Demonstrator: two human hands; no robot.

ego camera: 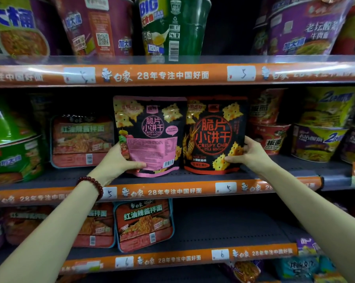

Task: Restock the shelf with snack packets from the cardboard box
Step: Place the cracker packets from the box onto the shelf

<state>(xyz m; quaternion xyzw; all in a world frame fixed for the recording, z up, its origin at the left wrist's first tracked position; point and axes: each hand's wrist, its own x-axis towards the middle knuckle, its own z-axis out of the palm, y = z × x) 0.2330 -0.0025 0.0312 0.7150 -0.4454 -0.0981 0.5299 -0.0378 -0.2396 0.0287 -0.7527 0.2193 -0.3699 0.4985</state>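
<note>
Two black biscuit packets stand upright side by side on the middle shelf (193, 177). The pink-trimmed packet (150, 127) is on the left, and my left hand (119, 160) grips its lower left corner. The red-trimmed packet (215, 131) is on the right, held at its lower right edge by my right hand (247, 154). Both packets rest on the shelf board and touch each other. The cardboard box is out of view.
Flat noodle trays (82, 139) stand left of the packets, noodle bowls (270, 127) right of them. Large cup noodles (172, 27) fill the top shelf. The lower shelf holds noodle trays (143, 223) at left and bare board (229, 225) at right.
</note>
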